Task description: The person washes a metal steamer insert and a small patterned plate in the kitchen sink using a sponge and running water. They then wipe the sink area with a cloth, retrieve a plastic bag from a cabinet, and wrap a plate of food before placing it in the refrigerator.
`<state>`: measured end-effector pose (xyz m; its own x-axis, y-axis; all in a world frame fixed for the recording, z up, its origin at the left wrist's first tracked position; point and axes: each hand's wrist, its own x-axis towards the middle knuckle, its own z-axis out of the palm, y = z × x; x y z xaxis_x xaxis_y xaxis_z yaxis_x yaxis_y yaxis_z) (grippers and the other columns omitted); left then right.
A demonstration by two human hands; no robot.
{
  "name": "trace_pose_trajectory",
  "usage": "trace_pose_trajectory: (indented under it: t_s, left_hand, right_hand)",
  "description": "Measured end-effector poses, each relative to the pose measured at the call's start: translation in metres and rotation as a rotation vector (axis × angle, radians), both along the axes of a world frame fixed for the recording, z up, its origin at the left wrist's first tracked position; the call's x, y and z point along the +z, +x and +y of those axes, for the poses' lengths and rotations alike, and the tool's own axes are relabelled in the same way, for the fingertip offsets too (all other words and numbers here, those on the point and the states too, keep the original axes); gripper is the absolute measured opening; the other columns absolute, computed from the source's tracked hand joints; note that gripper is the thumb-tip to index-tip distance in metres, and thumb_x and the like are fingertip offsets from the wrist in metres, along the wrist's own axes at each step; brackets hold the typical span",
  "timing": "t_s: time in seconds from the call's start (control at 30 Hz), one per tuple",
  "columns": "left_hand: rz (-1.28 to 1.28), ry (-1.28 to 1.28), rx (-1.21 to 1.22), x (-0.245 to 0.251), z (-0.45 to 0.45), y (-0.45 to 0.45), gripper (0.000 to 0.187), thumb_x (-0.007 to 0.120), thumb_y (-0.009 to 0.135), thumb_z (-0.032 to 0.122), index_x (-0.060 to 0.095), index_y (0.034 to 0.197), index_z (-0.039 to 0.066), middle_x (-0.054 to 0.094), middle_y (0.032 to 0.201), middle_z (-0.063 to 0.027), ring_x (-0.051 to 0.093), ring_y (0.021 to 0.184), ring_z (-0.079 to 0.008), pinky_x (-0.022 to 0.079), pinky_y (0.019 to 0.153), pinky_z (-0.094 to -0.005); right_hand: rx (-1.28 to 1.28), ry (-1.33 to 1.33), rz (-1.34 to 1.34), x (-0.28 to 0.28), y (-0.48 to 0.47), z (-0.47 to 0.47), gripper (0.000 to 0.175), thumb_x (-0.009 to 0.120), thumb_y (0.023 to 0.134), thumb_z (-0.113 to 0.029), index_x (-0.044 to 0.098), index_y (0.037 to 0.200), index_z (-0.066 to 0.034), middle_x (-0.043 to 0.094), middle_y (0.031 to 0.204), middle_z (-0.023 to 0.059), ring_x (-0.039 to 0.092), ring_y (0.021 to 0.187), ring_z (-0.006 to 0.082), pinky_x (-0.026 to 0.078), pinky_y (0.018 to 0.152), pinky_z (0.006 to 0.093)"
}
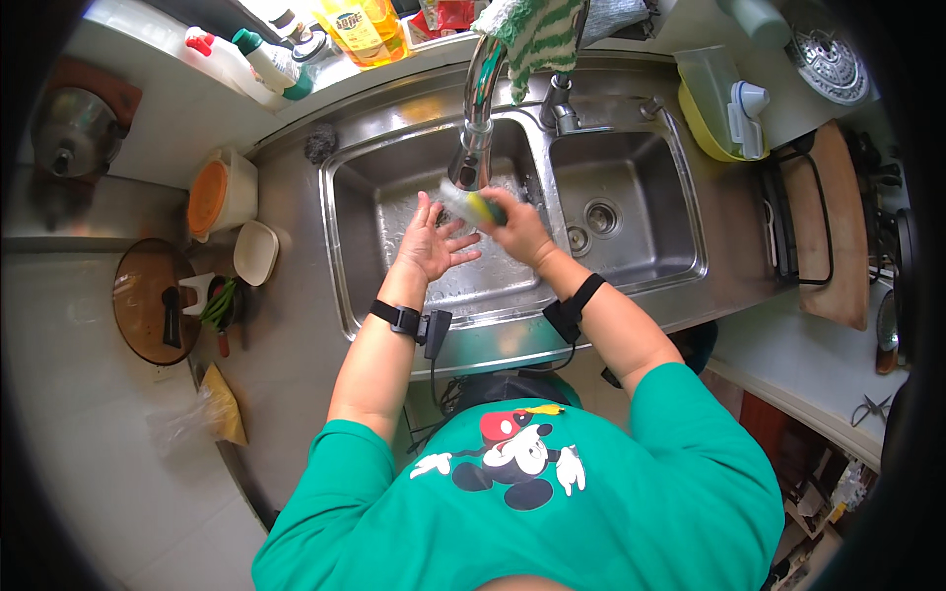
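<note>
Over the larger left basin of a stainless steel sink (436, 295), my left hand (436, 244) is held palm up with its fingers apart and nothing in it. My right hand (519, 227) grips a blurred scrub brush (475, 206), whitish at one end with yellow and dark green parts; its exact kind is hard to tell. The brush is just below the chrome faucet (473, 159) and close to my left fingertips. Water drops lie on the basin floor. A green and white striped cloth (545, 41) hangs over the faucet's neck.
A steel wool scourer (321, 143) sits at the sink's back left corner. On the left are a white dish (256, 253), a container with an orange lid (208, 198) and a glass pot lid (151, 303). A yellow basin (698, 125) stands right; bottles (273, 63) line the back ledge.
</note>
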<state>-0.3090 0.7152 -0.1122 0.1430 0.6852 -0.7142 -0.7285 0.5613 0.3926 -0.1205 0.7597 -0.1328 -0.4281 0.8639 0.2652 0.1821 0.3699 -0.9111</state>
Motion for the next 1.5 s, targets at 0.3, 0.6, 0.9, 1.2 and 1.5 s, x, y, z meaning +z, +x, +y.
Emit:
trace_pose_trajectory:
  t_s: [0.3, 0.6, 0.9, 1.2, 1.5]
  left_hand:
    - [0.203, 0.242, 0.076, -0.013, -0.032, 0.005, 0.082, 0.037, 0.077, -0.010, 0.012, 0.145, 0.028, 0.043, 0.134, -0.0181, 0.057, 0.111, -0.0398, 0.058, 0.077, -0.0588]
    - [0.310, 0.207, 0.107, -0.010, -0.034, -0.002, 0.090, 0.040, 0.073, -0.012, 0.008, 0.147, 0.029, 0.041, 0.135, -0.0177, 0.059, 0.108, -0.0374, 0.059, 0.076, -0.0562]
    - [0.317, 0.262, 0.118, -0.005, -0.029, 0.013, 0.087, 0.036, 0.070, -0.014, 0.019, 0.145, 0.027, 0.045, 0.133, -0.0152, 0.060, 0.106, -0.0364, 0.059, 0.072, -0.0570]
    - [0.480, 0.290, 0.301, -0.037, -0.023, 0.019, 0.087, 0.037, 0.074, -0.017, 0.021, 0.147, 0.027, 0.046, 0.133, -0.0126, 0.057, 0.113, -0.0300, 0.060, 0.079, -0.0426]
    - [0.918, 0.254, 0.245, -0.029, -0.020, 0.024, 0.082, 0.042, 0.075, -0.013, 0.029, 0.147, 0.024, 0.052, 0.127, -0.0129, 0.062, 0.102, -0.0304, 0.058, 0.062, -0.0374]
  right_hand:
    - [0.251, 0.198, -0.396, -0.021, 0.011, -0.014, 0.057, 0.077, 0.074, -0.030, 0.058, 0.127, -0.0189, 0.053, 0.115, 0.0114, 0.050, 0.108, 0.0322, 0.039, 0.096, 0.0422]
    - [0.343, -0.173, -0.272, -0.038, -0.048, -0.010, 0.047, 0.064, 0.085, -0.033, 0.058, 0.130, -0.0169, 0.051, 0.118, 0.0141, 0.048, 0.112, 0.0335, 0.037, 0.100, 0.0392]
    - [0.001, 0.224, -0.797, -0.026, -0.040, 0.005, 0.051, 0.061, 0.085, -0.038, 0.053, 0.133, -0.0246, 0.052, 0.123, 0.0055, 0.047, 0.111, 0.0307, 0.039, 0.096, 0.0439]
    - [-0.029, -0.158, -0.429, -0.041, -0.024, -0.038, 0.050, 0.069, 0.080, -0.035, 0.060, 0.128, -0.0239, 0.035, 0.144, 0.0225, 0.028, 0.132, 0.0452, 0.028, 0.109, 0.0475]
    - [-0.159, -0.802, 0.108, -0.068, -0.039, -0.036, 0.041, 0.071, 0.079, -0.009, 0.057, 0.118, -0.0074, 0.061, 0.110, 0.0082, 0.057, 0.099, 0.0177, 0.047, 0.087, 0.0310]
